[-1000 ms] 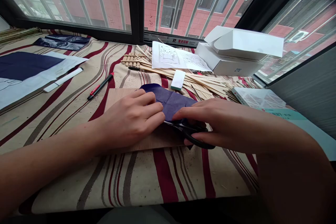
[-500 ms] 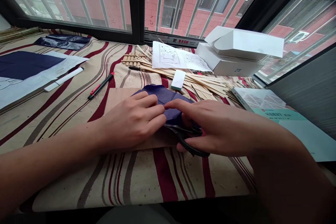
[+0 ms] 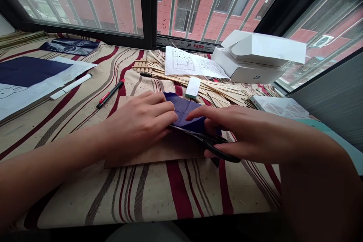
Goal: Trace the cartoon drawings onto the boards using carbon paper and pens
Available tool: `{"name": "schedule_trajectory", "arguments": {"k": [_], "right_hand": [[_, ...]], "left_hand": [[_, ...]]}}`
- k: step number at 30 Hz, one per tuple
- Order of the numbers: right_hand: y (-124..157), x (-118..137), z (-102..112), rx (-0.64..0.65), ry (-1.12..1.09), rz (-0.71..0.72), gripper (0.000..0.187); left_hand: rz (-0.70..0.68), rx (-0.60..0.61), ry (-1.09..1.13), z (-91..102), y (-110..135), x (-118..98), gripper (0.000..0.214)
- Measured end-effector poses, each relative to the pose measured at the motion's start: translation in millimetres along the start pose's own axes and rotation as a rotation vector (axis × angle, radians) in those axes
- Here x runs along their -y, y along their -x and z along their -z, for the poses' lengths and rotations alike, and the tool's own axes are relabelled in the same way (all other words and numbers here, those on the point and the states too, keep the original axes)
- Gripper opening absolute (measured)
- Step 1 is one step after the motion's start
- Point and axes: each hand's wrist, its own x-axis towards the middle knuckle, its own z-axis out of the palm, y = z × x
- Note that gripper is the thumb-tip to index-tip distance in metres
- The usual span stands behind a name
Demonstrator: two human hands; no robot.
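The striped cloth (image 3: 159, 200) runs nearest, below both hands. On it, under the grip, lies the board (image 3: 153, 153), perhaps put there as a firm, flat base. The right hand (image 3: 238, 130) grasps the scissors (image 3: 222, 152) by their black handles, thumb low; its index finger reaches forward over the paper (image 3: 185, 107), likely to steady it beside the blades. These point toward the left hand (image 3: 144, 115), along the paper's near edge.

The left hand's fingers are curled and closed on the paper, seemingly to keep it taut, though their tips are hidden. So the dark blue paper lies between the two hands, just beyond the blades, with its far part sticking out past the knuckles.

Farther on, the pen (image 3: 110, 93) lies beyond the left wrist, the eraser (image 3: 193, 87) just past the paper, and the sticks (image 3: 224, 94) behind that.
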Motion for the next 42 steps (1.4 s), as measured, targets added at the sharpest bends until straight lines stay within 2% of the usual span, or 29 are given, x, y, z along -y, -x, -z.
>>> {"name": "schedule_trajectory", "arguments": {"k": [4, 8, 16, 30, 33, 42], "right_hand": [[5, -3, 5, -0.018, -0.039, -0.014, 0.058], [6, -2, 4, -0.026, -0.052, -0.007, 0.064], [-2, 5, 2, 0.028, -0.048, 0.004, 0.072], [-4, -1, -1, 0.069, -0.007, 0.023, 0.053], [-2, -2, 0, 0.072, -0.033, 0.006, 0.054], [10, -12, 6, 0.045, -0.050, -0.025, 0.055]], "left_hand": [[0.013, -0.030, 0.048, 0.7, 0, 4, 0.024], [-0.009, -0.040, 0.031, 1.4, -2, -1, 0.031], [-0.032, 0.029, 0.036, -0.7, -2, -9, 0.023], [-0.062, 0.031, 0.032, -2.8, -1, -10, 0.025], [-0.043, 0.035, 0.037, -1.0, -2, -9, 0.023], [0.007, -0.054, 0.049, 4.1, -1, 1, 0.025]]}}
